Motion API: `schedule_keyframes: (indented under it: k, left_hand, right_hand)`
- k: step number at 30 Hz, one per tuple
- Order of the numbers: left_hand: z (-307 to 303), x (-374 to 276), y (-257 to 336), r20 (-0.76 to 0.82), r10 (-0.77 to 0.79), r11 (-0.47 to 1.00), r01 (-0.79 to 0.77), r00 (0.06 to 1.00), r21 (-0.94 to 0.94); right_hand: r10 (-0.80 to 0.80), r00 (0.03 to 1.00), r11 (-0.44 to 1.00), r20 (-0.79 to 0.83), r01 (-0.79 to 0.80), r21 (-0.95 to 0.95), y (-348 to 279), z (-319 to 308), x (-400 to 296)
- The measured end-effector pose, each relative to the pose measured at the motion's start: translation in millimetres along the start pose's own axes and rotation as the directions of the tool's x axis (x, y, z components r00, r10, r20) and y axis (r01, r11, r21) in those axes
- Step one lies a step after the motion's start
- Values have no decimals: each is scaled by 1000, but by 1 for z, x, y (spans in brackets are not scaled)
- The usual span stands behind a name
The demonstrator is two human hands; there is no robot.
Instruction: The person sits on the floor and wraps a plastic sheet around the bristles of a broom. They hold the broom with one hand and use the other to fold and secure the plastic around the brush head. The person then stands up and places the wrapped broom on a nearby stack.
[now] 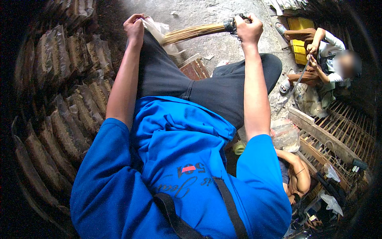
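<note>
My left hand (134,28) pinches the edge of a translucent plastic bag (159,26) above my left knee. Fingers of my right hand (249,30) grip the bound end of a bundle of thin straw-coloured sticks (194,32). Black wrapping (229,26) and dark loops of cord surround that end, partly covered by my fingers. The bundle lies nearly level across the gap between my knees, its loose end against the bag. I cannot tell whether that end is inside the bag. Under it, between my legs, sits a small reddish-brown wooden piece (195,70).
Rows of filled clear plastic bags (53,53) line the left side. At right, a person (322,56) by a yellow crate (298,49) holds a thin rod. Another person's arm (294,167) is near my right elbow, beside a slatted rack (337,128). Concrete floor (206,12) lies ahead.
</note>
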State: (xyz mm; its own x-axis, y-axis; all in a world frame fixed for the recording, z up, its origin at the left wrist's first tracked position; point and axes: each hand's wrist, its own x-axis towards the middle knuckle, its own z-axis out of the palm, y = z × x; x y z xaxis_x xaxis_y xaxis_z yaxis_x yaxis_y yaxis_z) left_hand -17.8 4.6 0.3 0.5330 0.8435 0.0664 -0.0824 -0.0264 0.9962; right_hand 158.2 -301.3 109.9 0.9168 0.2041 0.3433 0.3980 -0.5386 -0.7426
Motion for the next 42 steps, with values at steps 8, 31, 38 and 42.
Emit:
schedule_keyframes:
  k: [8, 31, 38, 42]
  left_hand:
    - [-6, 4, -9, 14, 27, 999, -26, 1000, -39]
    - [-6, 5, -10, -2, -35, 999, 35, 999, 10]
    - [-5, 3, -7, 8, -44, 999, 44, 999, -3]
    - [-4, 6, -12, 7, 5, 1000, -5, 1000, 31]
  right_hand:
    - [-103, 994, 972, 24, 105, -209, -14, 6, -8]
    - [-148, 985, 965, 85, 163, -208, -8, 10, -6]
    - [-157, 984, 971, -86, 137, -196, -7, -10, 2]
    - [-103, 993, 994, -66, 100, -46, -4, 0, -2]
